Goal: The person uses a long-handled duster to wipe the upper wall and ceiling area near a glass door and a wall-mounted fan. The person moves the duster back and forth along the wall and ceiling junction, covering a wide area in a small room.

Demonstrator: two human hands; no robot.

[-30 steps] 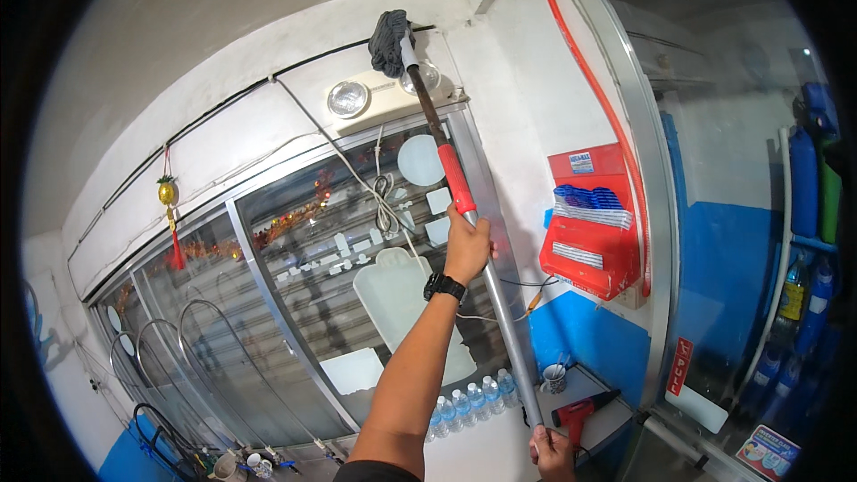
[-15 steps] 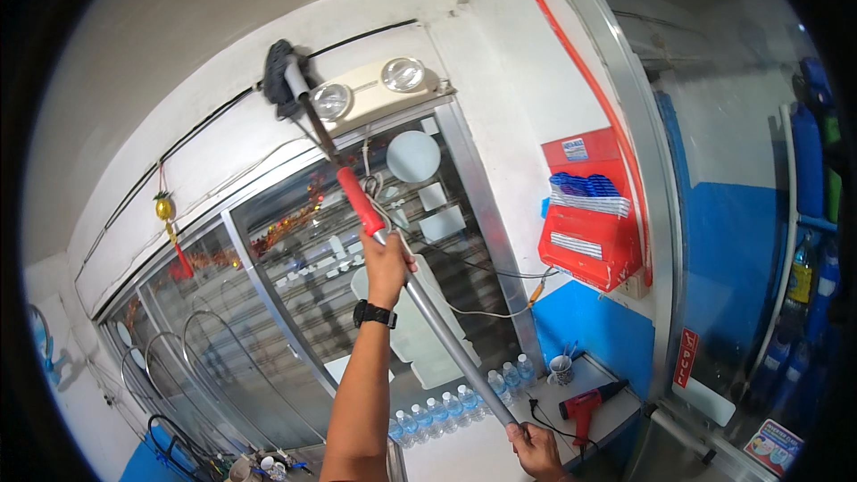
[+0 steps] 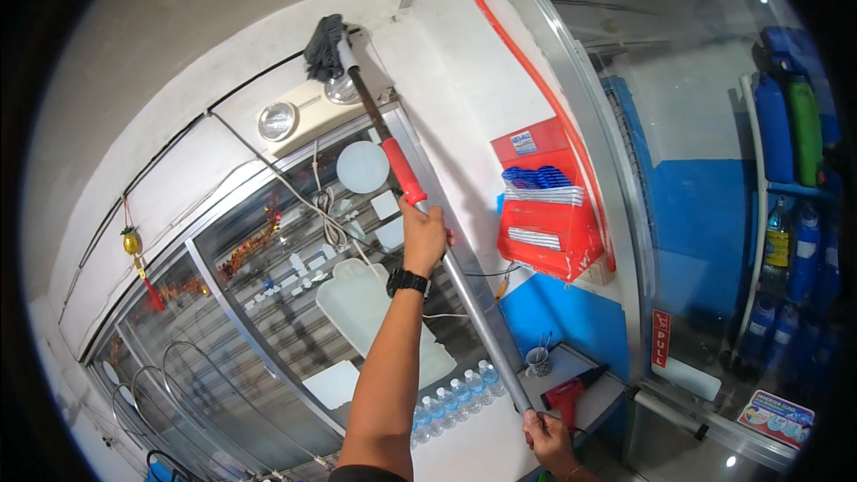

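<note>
My left hand (image 3: 425,236) is wrapped round the grey pole (image 3: 478,308) of a long-handled duster, just below its red grip (image 3: 403,170). Lower down, my right hand (image 3: 548,443) closes on the pole's bottom end. The pole slants up and to the left. At its top, the dark grey, shaggy duster head (image 3: 325,46) is up by the wall, above the right lamp of a cream twin-lamp emergency light (image 3: 308,100). Part of that lamp is hidden behind the duster's neck. Whether the head touches the wall cannot be made out.
A black cable (image 3: 187,127) runs along the wall above a sliding glass window (image 3: 268,321). Several water bottles (image 3: 460,393) line the white counter, near a red heat gun (image 3: 562,397) and a patterned cup (image 3: 538,360). A red wall holder (image 3: 543,214) and a glass door (image 3: 705,241) stand right.
The duster head has moved right along the emergency light, from beside its left lamp to above its right lamp. Both hands keep their hold on the pole, and my view has turned right.
</note>
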